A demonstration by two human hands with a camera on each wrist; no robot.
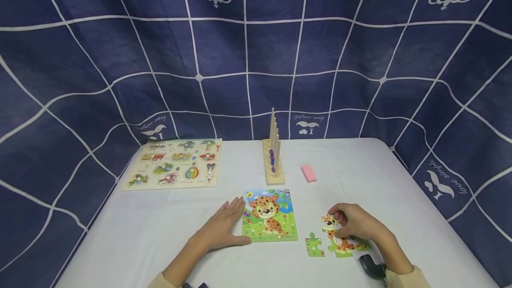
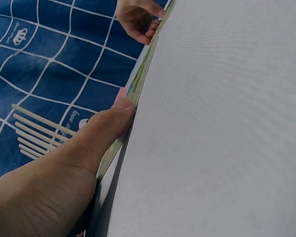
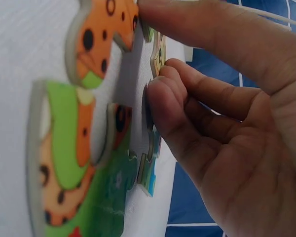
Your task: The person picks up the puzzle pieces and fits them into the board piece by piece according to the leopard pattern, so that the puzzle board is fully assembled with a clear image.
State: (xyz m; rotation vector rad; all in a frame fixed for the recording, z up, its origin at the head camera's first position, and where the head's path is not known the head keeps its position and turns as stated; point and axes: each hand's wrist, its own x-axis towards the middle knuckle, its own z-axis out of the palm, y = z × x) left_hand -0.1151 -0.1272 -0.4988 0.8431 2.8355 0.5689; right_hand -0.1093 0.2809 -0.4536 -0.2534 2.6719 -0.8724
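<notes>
My left hand [image 1: 224, 227] lies flat with fingers spread against the left side of a square leopard picture board [image 1: 290, 230]; its thumb is by the lower left corner. In the left wrist view, the left thumb [image 2: 106, 128] rests at the board's edge. Over loose leopard puzzle pieces [image 1: 345, 252] at the right, my right hand [image 1: 358, 221] curls its fingers and thumb around a leopard-face puzzle piece [image 1: 329, 223]. The right hand partly hides the pieces beneath it. Left of them lies a separate green puzzle piece [image 1: 314, 246].
A wooden peg stand [image 1: 276, 178] with purple and blue beads stands behind the board, a pink block [image 1: 308, 173] to its right. A vehicle knob puzzle [image 1: 172, 183] lies at the back left. Beside the right wrist is a black object [image 1: 372, 268].
</notes>
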